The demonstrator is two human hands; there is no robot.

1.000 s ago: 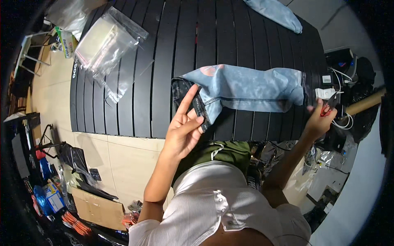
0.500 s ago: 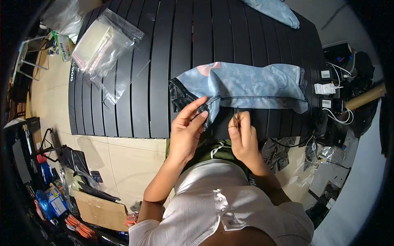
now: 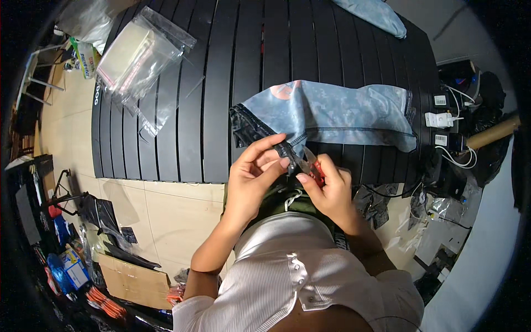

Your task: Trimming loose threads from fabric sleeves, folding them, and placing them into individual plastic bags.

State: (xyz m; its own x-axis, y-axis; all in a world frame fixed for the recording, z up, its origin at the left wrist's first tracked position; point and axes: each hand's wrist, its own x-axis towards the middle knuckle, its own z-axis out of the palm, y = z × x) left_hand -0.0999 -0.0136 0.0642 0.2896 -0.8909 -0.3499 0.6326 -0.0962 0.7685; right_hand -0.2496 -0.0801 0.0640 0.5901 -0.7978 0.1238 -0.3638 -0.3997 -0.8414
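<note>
Left hand [image 3: 251, 177] pinches dark hem of blue denim garment [image 3: 337, 113] at near edge of black slatted counter [image 3: 221, 83]. Right hand [image 3: 326, 185] closed on small red snips [image 3: 314, 169], probably at a thread. Clear plastic bags [image 3: 141, 58] far left; white chargers [image 3: 440, 119] right.

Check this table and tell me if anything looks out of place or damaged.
Nothing looks damaged. The pale blue garment lies flat on the black slatted table; its near edge is pinched by the left hand while the right hand holds small red snips to it. Clear plastic bags lie loosely piled at the far left.
</note>
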